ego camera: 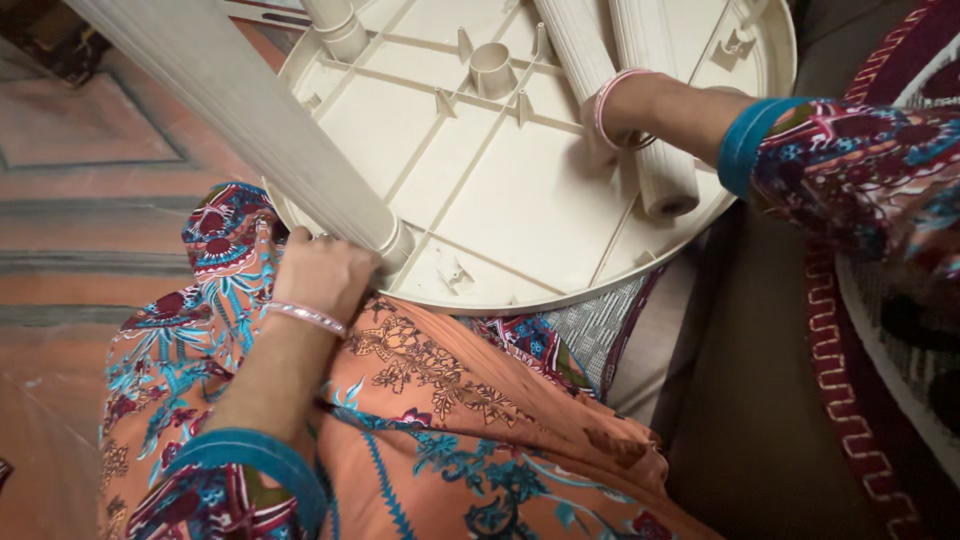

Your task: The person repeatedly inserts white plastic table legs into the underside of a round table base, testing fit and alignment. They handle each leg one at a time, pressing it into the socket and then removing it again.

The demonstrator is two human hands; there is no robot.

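- A round cream plastic table top (500, 190) is seen upside down, its ribbed underside facing up, resting against the lap of a person in an orange patterned garment (450, 420).
- The left hand (325, 275) is closed around the lower end of a ribbed cream table leg (230, 110), just where the leg meets a socket near the rim of the top.
- A pale bangle (305, 318) is worn on the left wrist.
- The right hand (605, 140) is mostly hidden behind a second leg (575, 45); only the wrist with its pink bangle (612, 105) is shown, so its grip cannot be told.
- A third leg (655, 150) is lying loose on the underside, just beside the right wrist.
- A round socket (490, 68) is left open near the middle of the top.
- A patterned carpet (90, 180) is seen at the left, and a dark red patterned cloth (850, 340) at the right.
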